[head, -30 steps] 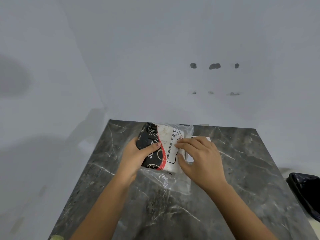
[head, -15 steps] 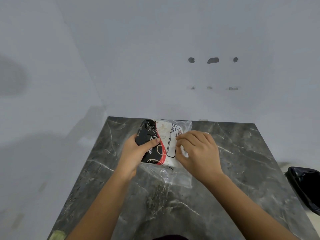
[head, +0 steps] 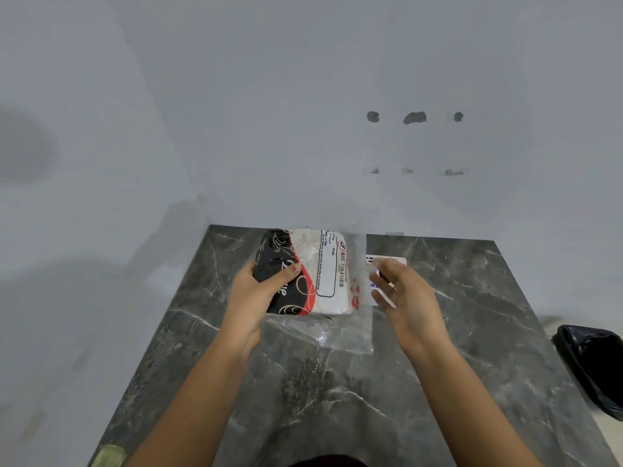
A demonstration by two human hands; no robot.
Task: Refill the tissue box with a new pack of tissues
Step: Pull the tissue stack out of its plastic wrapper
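Gripping the tissue pack (head: 305,274) near the centre of the frame, the left hand (head: 258,294) wraps its black-and-red end, thumb lying across the printed face and fingers tucked underneath, which keeps the pack steady and lifted slightly off the dark marble bench (head: 337,392). That hold looks meant to anchor the pack while its clear plastic wrapper (head: 350,332) is worked loose; the film hangs slack below and to the right of the pack. The right hand (head: 409,301) sits just right of the pack, fingers spread and blurred; whether its fingertips pinch the film's edge or have let go, I cannot tell. Behind its fingers a small white printed card or box (head: 387,261) lies on the bench, too hidden to identify. A black bag (head: 593,362) sits at the right edge. The pack seems not yet freed from its wrapper.
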